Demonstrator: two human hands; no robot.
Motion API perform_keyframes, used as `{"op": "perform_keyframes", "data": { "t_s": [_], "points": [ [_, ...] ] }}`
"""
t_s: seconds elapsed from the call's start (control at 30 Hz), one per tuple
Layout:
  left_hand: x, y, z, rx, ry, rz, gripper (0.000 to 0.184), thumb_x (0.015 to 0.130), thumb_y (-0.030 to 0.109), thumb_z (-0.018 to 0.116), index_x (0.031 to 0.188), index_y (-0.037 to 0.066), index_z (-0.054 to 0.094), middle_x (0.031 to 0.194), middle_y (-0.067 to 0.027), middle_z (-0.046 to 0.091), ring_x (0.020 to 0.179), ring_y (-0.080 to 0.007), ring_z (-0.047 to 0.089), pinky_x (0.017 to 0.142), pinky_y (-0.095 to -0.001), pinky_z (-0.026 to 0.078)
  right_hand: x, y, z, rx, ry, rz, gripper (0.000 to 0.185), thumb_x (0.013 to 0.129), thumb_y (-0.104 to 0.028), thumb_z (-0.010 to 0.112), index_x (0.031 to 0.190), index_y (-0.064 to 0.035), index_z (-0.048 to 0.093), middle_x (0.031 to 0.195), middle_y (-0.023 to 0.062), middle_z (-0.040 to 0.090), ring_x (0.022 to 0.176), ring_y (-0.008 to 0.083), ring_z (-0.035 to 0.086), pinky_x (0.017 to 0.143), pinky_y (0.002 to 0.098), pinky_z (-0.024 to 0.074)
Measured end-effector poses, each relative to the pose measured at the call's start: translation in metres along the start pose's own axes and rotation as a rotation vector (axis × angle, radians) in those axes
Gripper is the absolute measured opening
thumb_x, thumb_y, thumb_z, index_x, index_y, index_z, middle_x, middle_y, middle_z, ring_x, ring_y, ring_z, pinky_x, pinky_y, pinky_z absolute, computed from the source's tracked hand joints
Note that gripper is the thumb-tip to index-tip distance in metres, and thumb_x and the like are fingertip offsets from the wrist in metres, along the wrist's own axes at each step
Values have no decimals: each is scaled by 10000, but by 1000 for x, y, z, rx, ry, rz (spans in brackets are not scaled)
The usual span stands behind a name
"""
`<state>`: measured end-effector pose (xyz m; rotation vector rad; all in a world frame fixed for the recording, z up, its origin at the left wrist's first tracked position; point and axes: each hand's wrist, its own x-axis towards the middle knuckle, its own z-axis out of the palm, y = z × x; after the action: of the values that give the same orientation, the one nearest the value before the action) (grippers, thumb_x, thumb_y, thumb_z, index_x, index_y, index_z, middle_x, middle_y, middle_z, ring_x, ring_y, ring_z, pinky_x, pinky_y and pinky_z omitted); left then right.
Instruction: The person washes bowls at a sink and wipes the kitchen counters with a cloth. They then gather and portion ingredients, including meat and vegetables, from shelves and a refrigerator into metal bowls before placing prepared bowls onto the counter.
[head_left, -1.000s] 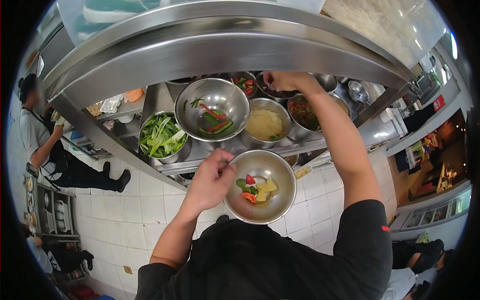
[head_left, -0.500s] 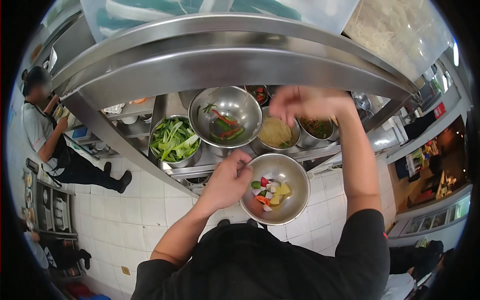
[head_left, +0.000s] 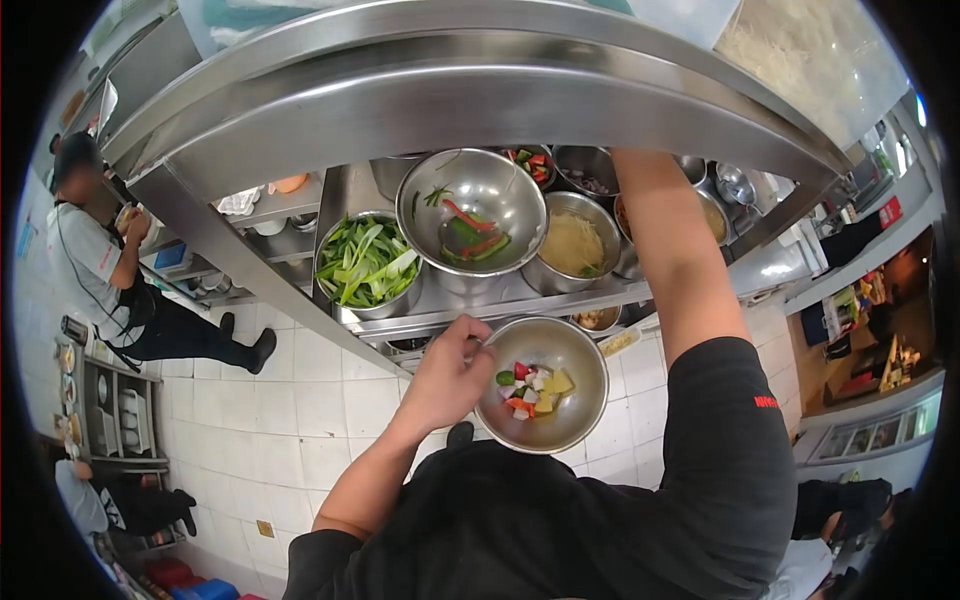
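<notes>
My left hand (head_left: pixel 455 372) pinches the left rim of a steel bowl (head_left: pixel 580 415) in front of my body. Inside lie chopped vegetables (head_left: pixel 527 392) in red, green, white and yellow pieces. My right arm reaches under the steel shelf, which hides my right hand. Beyond the held bowl stands another steel bowl (head_left: pixel 510 200) with red and green strips. To its left is a pot of sliced greens (head_left: pixel 367 262); to its right, a pot of pale shreds (head_left: pixel 572 245). Farther back are containers of red and green pieces (head_left: pixel 530 165) and purple pieces (head_left: pixel 583 180).
The steel shelf edge (head_left: pixel 480 105) spans above the containers. At the left stands a person (head_left: pixel 100 260) in a grey shirt and dark apron. Other people are partly visible low at both sides. A small tub (head_left: pixel 598 318) sits beyond the held bowl.
White and purple pieces have joined the vegetables in the held bowl. My right hand came back from the containers, passed over the pale shreds, and has gone out of sight under the shelf.
</notes>
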<state>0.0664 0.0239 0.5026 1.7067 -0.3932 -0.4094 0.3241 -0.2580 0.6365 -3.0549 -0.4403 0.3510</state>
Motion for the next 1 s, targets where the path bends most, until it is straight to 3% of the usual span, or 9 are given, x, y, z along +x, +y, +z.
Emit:
{"op": "perform_keyframes", "data": {
  "t_s": [0.3,0.37,0.43,0.6,0.63,0.67,0.73,0.83,1.0],
  "points": [
    [4,-5,4,-24,-67,-52,156,955,36,521,1108,6,514,800,-58,651,647,-56,553,526,-238,433,-22,15,19,40,76,0,188,891,-96,700,1052,2,709,897,51,724,709,130,632,633,278,538],
    [4,-7,7,-59,-48,-70,149,958,41,525,1103,11,517,790,-49,646,605,-53,544,478,-241,420,-29,20,22,72,146,-6,193,889,-95,706,1055,2,708,900,50,724,711,128,630,631,276,536],
    [4,-6,12,-61,-36,-80,135,941,46,542,1062,-13,534,789,-85,655,657,-91,565,556,-275,459,-50,23,20,164,309,-25,198,886,-95,711,1058,2,708,904,49,724,714,126,628,630,274,534],
    [7,-3,35,-77,-95,-147,121,963,77,547,1051,-1,518,783,-87,656,568,-95,567,437,-275,439,-212,-18,42,692,663,-155,211,878,-93,725,1066,1,707,912,46,724,719,122,622,625,269,530],
    [9,-3,42,-87,-114,-157,125,966,83,547,1054,1,513,782,-91,656,554,-99,568,421,-279,439,-251,-35,61,776,615,-122,199,882,-92,732,1062,-10,719,922,40,726,739,118,641,634,262,531],
    [11,0,51,-49,-141,-172,123,969,91,547,1047,11,498,773,-90,649,544,-96,559,411,-278,438,-275,-36,93,660,674,-253,196,871,-91,744,1048,-8,728,929,56,731,752,137,666,641,274,538],
    [21,-6,74,-30,-175,-185,120,969,94,548,1041,16,493,768,-85,643,536,-98,556,407,-279,436,-303,-40,145,616,507,-354,205,820,-91,770,1009,-24,730,906,96,722,799,234,690,712,320,550],
    [34,-14,121,10,-223,-232,119,969,98,553,1031,26,482,760,-78,626,518,-104,550,395,-281,429,-343,-18,192,495,477,-261,161,813,-84,771,953,-21,724,869,88,711,794,245,676,706,332,536],
    [71,-30,237,-12,-312,-177,121,960,89,572,1011,44,471,790,-71,594,488,-125,544,375,-278,449,-437,81,224,788,677,123,134,815,-104,766,848,-8,679,810,110,675,714,274,631,634,371,498]
  ]
}}
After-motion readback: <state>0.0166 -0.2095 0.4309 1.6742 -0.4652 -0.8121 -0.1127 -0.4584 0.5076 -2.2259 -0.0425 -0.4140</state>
